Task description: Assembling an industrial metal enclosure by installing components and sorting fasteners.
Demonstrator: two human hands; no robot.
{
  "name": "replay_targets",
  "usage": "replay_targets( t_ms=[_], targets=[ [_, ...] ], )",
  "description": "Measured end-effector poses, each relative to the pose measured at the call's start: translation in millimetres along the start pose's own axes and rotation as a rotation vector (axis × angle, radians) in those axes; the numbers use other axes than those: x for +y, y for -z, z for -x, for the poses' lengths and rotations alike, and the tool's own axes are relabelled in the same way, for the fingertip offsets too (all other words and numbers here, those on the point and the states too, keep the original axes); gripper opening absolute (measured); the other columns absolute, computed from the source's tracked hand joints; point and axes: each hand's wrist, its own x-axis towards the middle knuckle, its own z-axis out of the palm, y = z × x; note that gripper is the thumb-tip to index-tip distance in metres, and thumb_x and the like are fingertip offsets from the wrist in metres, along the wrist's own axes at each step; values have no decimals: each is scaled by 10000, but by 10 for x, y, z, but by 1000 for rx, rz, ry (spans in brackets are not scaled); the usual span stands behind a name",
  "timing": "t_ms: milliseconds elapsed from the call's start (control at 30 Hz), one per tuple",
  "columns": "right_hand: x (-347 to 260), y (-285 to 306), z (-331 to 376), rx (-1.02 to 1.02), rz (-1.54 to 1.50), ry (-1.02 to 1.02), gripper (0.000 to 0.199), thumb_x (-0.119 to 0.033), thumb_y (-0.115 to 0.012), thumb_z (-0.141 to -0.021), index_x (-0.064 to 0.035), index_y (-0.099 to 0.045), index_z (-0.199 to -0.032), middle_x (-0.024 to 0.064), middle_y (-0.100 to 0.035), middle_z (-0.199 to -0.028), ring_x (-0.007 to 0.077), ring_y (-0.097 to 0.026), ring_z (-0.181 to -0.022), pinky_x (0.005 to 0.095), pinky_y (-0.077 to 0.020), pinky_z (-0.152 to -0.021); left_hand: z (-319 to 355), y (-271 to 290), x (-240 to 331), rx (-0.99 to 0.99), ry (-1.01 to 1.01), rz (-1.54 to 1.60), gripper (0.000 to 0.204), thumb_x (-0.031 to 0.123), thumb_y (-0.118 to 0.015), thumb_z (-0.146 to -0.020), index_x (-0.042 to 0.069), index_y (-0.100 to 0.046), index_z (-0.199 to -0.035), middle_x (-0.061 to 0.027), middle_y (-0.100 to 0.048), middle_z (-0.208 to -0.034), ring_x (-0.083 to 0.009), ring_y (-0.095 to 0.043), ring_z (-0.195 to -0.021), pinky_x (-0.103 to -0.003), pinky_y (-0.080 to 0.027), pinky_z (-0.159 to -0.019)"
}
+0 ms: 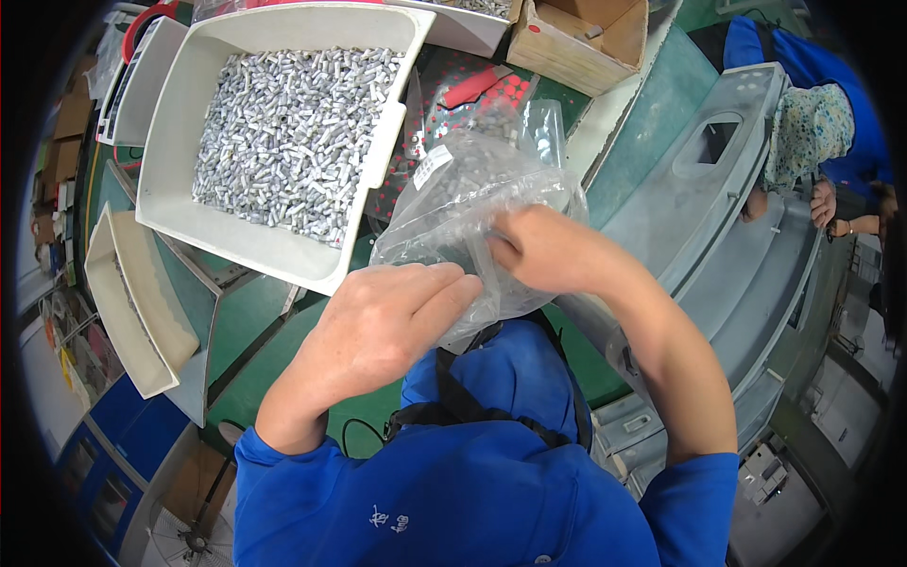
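Both my hands are at a clear plastic bag with a small white label, in front of my chest. My left hand is closed on the near left side of the bag, fingers pressed together. At the bag's right side my right hand has its fingers curled against the film, closed on it. Small pale pieces seem to show through the far part of the bag, though the film blurs them. Left of the bag stands a large white bin holding many small, pale grey cylindrical pieces.
Behind the bag lie a red-handled tool and red-dotted sheeting. A cardboard box stands at the far right, a cream tray at the left. Beyond a grey machine, a person in blue works at the right.
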Motion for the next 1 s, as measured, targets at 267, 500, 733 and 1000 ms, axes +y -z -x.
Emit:
replay_targets(
  t_ms=[267, 500, 733, 1000],
  targets=[
    [346, -165, -363, 409, 359, 80, 180, -95, -502, -743, 7, -601, -853, 203, -596, -924, 322, -580, -869, 381, -470, -741, 48, 38, -20, -31, 43, -15, 304, -10, -583, -601, 1, -558, -903, -126, -585, -800, -289, -580, -655, -341, -459, -533],
    [527, -215, -641, 361, 341, 56, 184, -125, -510, -755, -15, -612, -862, 185, -597, -941, 307, -582, -887, 372, -473, -758, 8, 55, -72, -9, 73, -49, 298, -26, -587, -605, 5, -555, -900, -128, -592, -789, -296, -588, -679, -347, -465, -551],
    [493, -161, -592, 324, 340, 10, 269, -128, -542, -750, -40, -572, -1002, 169, -576, -1002, 323, -542, -935, 365, -447, -804, 34, 58, -136, 19, 108, -82, 290, -39, -598, -622, 21, -560, -903, -130, -602, -796, -301, -595, -695, -342, -474, -574],
    [330, 3, -381, 163, -282, -11, 239, -72, -547, -766, -29, -569, -1000, 70, -588, -843, 171, -543, -686, 283, -451, -591, -20, 96, -164, 32, 100, -122, 257, -33, -608, -654, 20, -570, -902, -133, -606, -799, -299, -598, -699, -341, -476, -586]
  ],
)
